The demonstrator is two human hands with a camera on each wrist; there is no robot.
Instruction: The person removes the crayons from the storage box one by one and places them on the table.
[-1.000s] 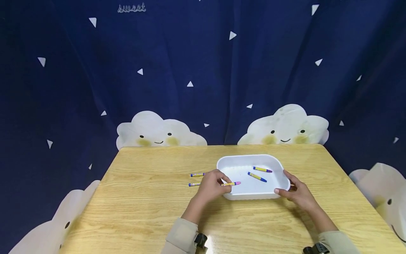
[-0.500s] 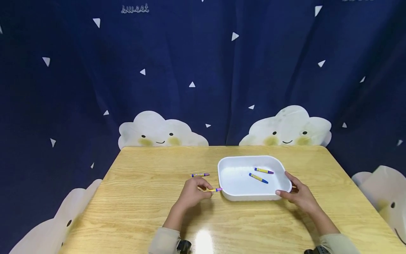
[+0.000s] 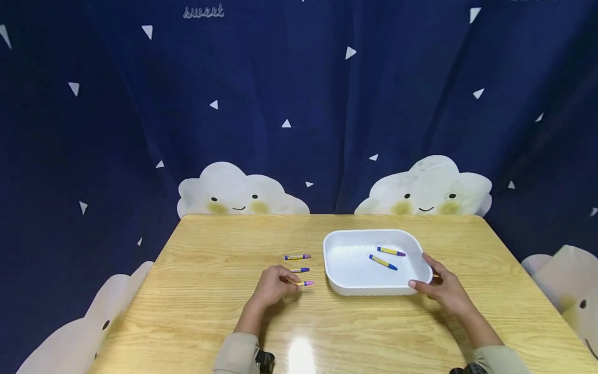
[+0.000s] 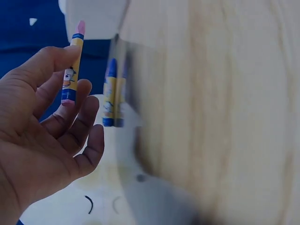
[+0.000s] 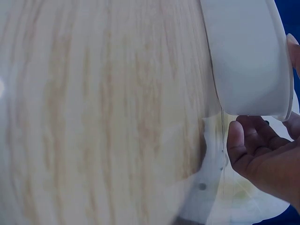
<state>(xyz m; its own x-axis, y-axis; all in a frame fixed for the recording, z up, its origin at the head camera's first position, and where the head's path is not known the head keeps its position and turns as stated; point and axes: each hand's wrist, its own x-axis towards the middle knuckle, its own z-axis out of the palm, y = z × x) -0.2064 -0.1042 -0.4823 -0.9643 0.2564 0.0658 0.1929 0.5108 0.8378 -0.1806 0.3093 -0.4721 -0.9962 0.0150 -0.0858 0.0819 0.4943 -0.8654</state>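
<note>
My left hand (image 3: 274,285) pinches a pink crayon (image 4: 73,70) with a yellow wrapper between thumb and fingers, low over the table left of the white tray (image 3: 364,291). Just behind that hand lies a blue crayon (image 3: 302,269), partly hidden by the fingers in the head view. Farther back is a crayon with a purplish tip (image 3: 297,256). My right hand (image 3: 444,290) grips the tray's right end, thumb on the front rim. Inside the tray are a purple crayon (image 3: 391,252) and a dark blue crayon (image 3: 383,262), apart from each other.
The wooden table (image 3: 219,249) extends around the tray, its back edge against a dark blue curtain (image 3: 261,104) with cloud and triangle prints. Light glares off the table near the front.
My left hand has moved left and toward me, out from over the tray, carrying the pink crayon down near the table. The right hand still grips the tray.
</note>
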